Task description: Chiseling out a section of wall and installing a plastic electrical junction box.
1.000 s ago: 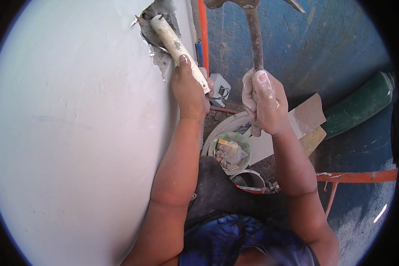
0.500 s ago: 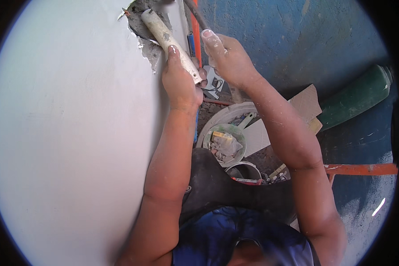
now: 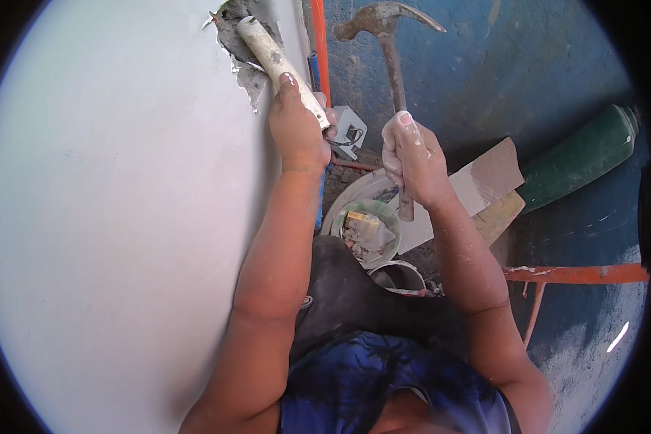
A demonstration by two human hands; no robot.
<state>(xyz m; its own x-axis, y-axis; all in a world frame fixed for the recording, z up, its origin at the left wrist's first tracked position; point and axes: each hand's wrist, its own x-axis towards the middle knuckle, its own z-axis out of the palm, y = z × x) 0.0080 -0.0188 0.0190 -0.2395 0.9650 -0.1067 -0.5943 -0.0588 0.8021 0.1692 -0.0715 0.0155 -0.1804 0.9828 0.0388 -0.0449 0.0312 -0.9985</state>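
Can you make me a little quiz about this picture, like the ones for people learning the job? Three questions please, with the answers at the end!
1. Pick one. What does the left hand grip?
A) a sponge
B) a pale tube
C) a trowel

2. True or false? The right hand holds the hammer by its handle.

3. Fill in the missing colour: the bar near the right edge of the picture is ____.

Key: 1. B; 2. True; 3. orange.

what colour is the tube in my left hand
The tube is off-white with grey patches; head view.
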